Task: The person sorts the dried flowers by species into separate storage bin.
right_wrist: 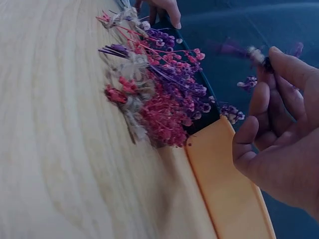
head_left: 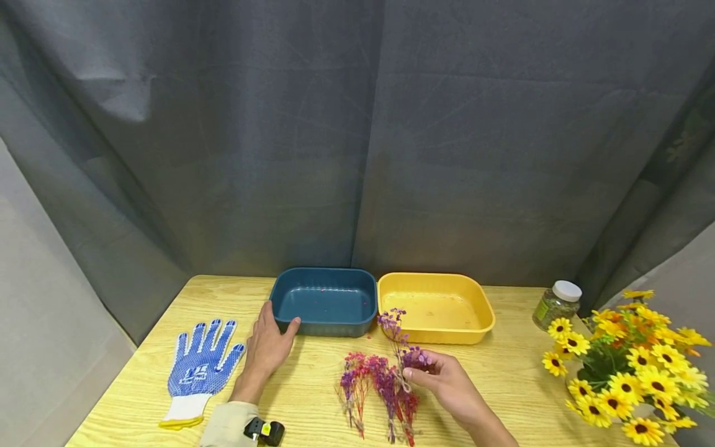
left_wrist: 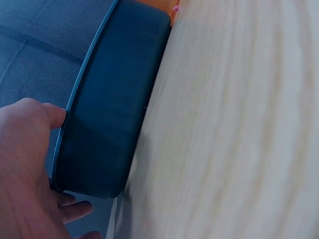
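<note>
My right hand (head_left: 449,386) pinches a small bunch of purple dried flowers (head_left: 393,323) tied with pale twine, its blossoms toward the trays. In the right wrist view, thumb and fingertips meet at the bunch's tie. Below it, several tied bunches of red and purple dried flowers (head_left: 384,375) lie side by side on the table. My left hand (head_left: 268,347) rests at the near left corner of a dark blue tray (head_left: 329,329). Its thumb touches the rim in the left wrist view, and the other fingers are loosely extended beside the tray's end.
A yellow tray (head_left: 441,337) stands right of the blue one. On the left lies a blue-dotted work glove (head_left: 197,369). A white-lidded jar (head_left: 555,305) and yellow artificial flowers (head_left: 631,379) stand at the right. Grey curtain (head_left: 357,136) hangs behind the wooden table (head_left: 313,397).
</note>
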The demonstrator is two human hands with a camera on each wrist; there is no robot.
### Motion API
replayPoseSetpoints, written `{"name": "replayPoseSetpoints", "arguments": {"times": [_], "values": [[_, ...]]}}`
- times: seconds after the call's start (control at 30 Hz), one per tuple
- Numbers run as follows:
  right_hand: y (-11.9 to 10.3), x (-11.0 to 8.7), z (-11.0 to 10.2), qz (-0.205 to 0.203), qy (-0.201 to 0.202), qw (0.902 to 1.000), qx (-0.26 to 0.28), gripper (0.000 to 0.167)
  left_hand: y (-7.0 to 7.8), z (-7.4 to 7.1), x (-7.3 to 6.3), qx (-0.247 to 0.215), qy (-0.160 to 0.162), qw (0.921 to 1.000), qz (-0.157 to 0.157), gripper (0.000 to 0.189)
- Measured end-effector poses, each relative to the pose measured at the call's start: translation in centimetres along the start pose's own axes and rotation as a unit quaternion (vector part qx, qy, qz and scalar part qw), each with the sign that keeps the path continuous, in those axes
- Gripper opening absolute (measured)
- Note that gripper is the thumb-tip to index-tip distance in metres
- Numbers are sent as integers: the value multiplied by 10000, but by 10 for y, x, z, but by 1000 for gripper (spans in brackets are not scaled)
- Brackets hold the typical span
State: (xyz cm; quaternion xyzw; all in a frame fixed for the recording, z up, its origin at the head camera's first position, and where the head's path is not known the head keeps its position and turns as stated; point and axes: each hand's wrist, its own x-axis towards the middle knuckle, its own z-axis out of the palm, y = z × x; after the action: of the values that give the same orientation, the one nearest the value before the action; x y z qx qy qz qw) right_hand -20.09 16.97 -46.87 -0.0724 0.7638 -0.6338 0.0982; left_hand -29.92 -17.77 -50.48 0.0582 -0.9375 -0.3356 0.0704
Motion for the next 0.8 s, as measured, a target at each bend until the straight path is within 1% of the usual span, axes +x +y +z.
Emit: {"name": "replayPoseSetpoints", "arguments": {"times": [0.13,0.3,0.43,0.57,0.8], "values": [[-3,5,1,-82,310,9988,-373,33,-1,-1,1,6,-13,10000,4,92],[-6,12,3,-94,486,9975,-513,30,-1,-1,0,-28,-19,10000,6,90],[-9,18,5,36,633,9959,-639,30,1,0,0,-23,19,10000,10,89],[-13,27,4,31,670,9949,-756,29,3,1,1,-47,45,10000,36,89],[-23,50,2,-323,461,9941,-929,24,-1,2,2,-238,33,9997,-79,91]]}}
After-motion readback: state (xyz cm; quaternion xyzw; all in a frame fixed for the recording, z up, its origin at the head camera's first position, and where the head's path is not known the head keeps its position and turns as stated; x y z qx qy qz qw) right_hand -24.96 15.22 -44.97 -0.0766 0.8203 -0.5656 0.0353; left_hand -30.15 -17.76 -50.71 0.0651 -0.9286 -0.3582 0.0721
